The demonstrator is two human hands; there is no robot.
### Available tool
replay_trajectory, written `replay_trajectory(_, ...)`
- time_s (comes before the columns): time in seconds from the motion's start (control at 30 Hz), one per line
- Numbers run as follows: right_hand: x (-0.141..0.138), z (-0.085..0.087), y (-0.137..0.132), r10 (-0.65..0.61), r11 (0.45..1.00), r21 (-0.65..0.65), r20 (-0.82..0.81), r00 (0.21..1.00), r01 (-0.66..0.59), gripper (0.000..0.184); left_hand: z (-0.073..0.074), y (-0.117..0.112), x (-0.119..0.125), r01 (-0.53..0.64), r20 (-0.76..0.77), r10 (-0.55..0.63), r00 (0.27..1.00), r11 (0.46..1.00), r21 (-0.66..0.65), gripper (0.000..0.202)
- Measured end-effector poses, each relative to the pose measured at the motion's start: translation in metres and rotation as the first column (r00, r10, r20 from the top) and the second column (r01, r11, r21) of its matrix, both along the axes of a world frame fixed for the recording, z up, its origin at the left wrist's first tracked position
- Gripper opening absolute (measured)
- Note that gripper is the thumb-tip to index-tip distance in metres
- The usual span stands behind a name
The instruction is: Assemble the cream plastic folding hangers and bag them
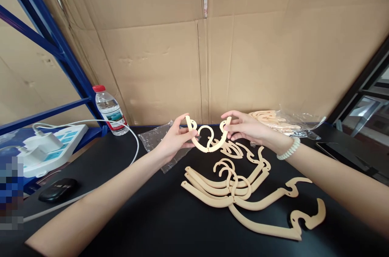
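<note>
Head camera first: we see our left hand pinching one tip of a beige hanger between thumb and fingers, and our right hand closed on the other tip in the same way. The hanger hangs between them as a U with both ends up and its hook curling in the middle, held just above the black table. A beaded bracelet sits on our right wrist. Beneath and in front of the hands lies a loose pile of hangers, several overlapping. An empty clear bag lies flat under the left hand, and a second bag with more hangers rests behind the right hand. Farther left stand a water bottle, a white power strip with its cable, and a black mouse. Cardboard walls the back.
</note>
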State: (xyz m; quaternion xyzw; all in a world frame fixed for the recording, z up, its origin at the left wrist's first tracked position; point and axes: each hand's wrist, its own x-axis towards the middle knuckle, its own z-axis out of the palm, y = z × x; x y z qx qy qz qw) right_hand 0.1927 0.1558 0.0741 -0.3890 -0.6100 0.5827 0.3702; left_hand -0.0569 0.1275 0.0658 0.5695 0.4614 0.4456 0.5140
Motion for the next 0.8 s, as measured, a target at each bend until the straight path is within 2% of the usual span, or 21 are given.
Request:
replay_trajectory(0.1, -0.009, -0.007, 0.015, 0.083, 0.996, -0.047, 0.057, 0.995, -0.08, 0.028, -0.005, 0.01, 0.002, 0.074, -0.082, -0.079, 0.993, 0.995, -0.066, 0.072)
replay_trajectory(0.23, -0.04, -0.021, 0.023, 0.17, 0.98, -0.122, 0.124, 0.978, -0.155, 0.029, -0.013, 0.016, 0.004, 0.138, -0.207, -0.158, 0.965, 0.984, -0.109, 0.074)
replay_trajectory(0.33, -0.058, -0.028, 0.027, 0.139, 0.984, -0.129, 0.157, 0.978, -0.12, 0.027, -0.018, 0.021, 0.002, 0.102, -0.295, -0.116, 0.948, 0.993, -0.065, 0.073)
replay_trajectory(0.43, -0.06, -0.028, 0.027, 0.1, 0.988, -0.132, 0.192, 0.976, -0.076, 0.024, -0.025, 0.028, -0.002, 0.05, -0.384, -0.041, 0.923, 0.999, 0.012, 0.071)
replay_trajectory(0.57, -0.034, -0.017, 0.012, 0.055, 0.994, -0.103, 0.229, 0.972, -0.032, 0.025, -0.035, 0.033, -0.009, -0.011, -0.516, 0.081, 0.853, 0.99, 0.138, 0.051)
replay_trajectory(0.7, 0.009, -0.003, -0.029, 0.022, 0.999, -0.034, 0.209, 0.978, -0.015, 0.023, -0.034, 0.025, -0.015, -0.017, -0.625, 0.206, 0.753, 0.956, 0.294, 0.037)
replay_trajectory(0.8, 0.043, 0.003, -0.075, -0.032, 0.987, 0.159, 0.275, 0.961, -0.013, 0.029, -0.023, 0.001, -0.019, 0.024, -0.678, 0.261, 0.687, 0.925, 0.38, 0.034)
